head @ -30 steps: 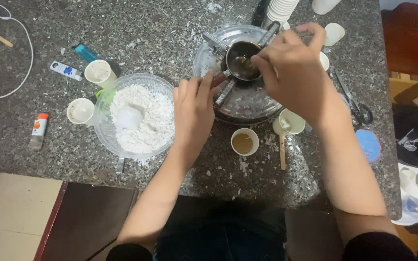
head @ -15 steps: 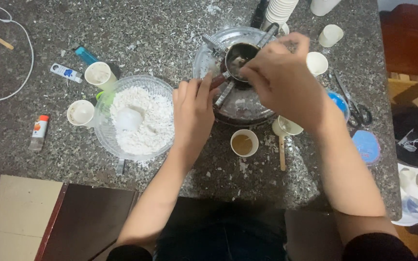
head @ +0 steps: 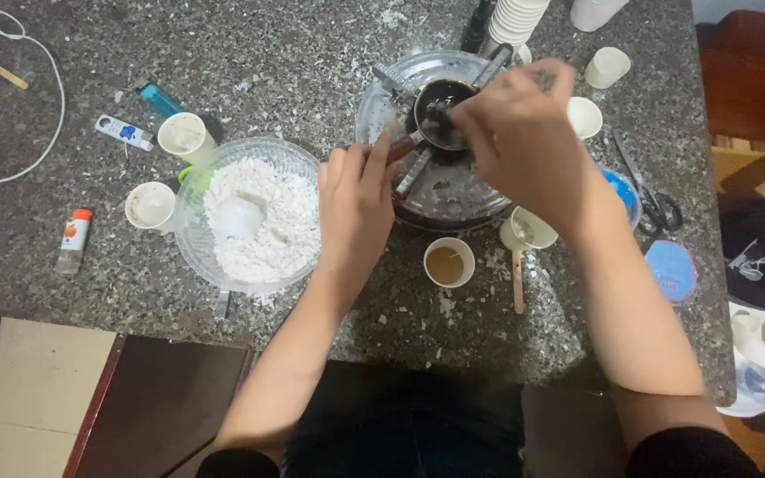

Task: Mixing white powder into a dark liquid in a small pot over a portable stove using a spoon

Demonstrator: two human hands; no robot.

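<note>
A small dark metal pot [head: 436, 124] rests on metal bars inside a clear round dish [head: 378, 102] at the far middle of the stone counter. My left hand [head: 356, 204] grips the pot's reddish handle from the near side. My right hand [head: 524, 142] hovers over the pot's right rim, fingers pinched on a thin stirrer whose tip dips into the dark contents. Most of the stirrer is hidden by my fingers.
A clear bowl [head: 192, 243] of white flakes with a small cup in it sits left of my left hand. Nearby are a cup of brown liquid [head: 447, 263], a cup [head: 533, 232] with a wooden stick, scissors [head: 657, 199], a blue lid [head: 670, 270], paper cups [head: 183, 137], a lighter [head: 161, 100] and a glue stick [head: 73, 239].
My right hand has shifted a little left and lower over the pot while working the stirrer. My left hand has stayed on the handle.
</note>
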